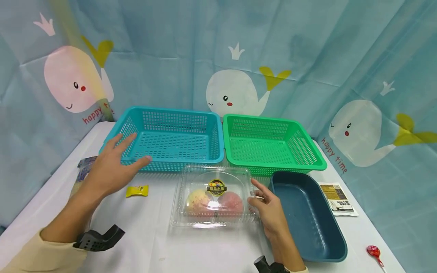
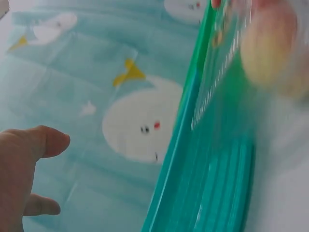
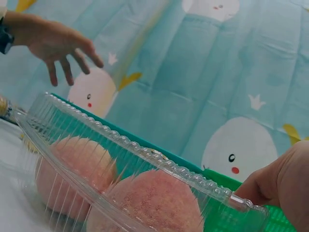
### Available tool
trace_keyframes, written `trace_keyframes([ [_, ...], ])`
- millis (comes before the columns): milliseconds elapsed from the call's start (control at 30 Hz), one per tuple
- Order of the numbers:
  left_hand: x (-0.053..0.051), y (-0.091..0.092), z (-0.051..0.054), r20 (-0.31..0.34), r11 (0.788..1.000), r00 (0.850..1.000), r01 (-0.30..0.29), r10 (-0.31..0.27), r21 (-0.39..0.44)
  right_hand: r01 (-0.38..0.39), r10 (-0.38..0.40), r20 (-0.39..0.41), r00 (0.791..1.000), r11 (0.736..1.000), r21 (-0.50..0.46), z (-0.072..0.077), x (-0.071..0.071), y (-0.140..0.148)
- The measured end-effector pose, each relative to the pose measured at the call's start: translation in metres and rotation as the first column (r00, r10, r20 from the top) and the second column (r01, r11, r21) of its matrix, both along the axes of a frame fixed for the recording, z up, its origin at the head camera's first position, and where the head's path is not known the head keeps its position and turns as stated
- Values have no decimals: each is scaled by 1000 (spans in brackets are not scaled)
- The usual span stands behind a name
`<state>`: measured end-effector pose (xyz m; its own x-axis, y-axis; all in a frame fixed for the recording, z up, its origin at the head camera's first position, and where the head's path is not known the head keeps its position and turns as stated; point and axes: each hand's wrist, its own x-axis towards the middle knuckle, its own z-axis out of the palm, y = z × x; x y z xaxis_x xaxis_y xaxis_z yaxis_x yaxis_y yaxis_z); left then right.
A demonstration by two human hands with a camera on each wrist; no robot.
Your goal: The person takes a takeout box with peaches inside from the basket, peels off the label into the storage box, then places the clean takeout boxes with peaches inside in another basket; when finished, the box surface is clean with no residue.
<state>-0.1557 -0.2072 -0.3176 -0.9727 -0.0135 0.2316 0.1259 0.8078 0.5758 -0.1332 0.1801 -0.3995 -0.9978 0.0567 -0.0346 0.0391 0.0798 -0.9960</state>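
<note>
A clear plastic clamshell fruit box (image 1: pixel 215 220) holds peaches (image 1: pixel 230 203) and carries a round black-and-gold label on its lid. My right hand (image 1: pixel 273 216) grips the box by its right end; in the right wrist view the thumb (image 3: pixel 256 191) bears on the ridged rim. Whether the box touches the table cannot be told. My left hand (image 1: pixel 110 170) hovers with spread fingers over the front left corner of the blue basket (image 1: pixel 170 165), holding nothing. Only part of the left hand (image 2: pixel 24 159) shows in the left wrist view.
Beside the blue basket stands a green basket (image 1: pixel 273 167). A dark blue tub (image 1: pixel 307 223) is to the right of my right hand. Around lie a yellow-wrapped sweet (image 1: pixel 137 190), a printed packet (image 1: pixel 338 199), a red lollipop (image 1: pixel 373 251) and a partly hidden packet (image 1: pixel 85 167).
</note>
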Motion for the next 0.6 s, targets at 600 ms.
trace_keyframes([
  [600,24,56,-28,74,968,982,156,-173,196,-5,5,-6,1000,1000,2,1,1,0],
])
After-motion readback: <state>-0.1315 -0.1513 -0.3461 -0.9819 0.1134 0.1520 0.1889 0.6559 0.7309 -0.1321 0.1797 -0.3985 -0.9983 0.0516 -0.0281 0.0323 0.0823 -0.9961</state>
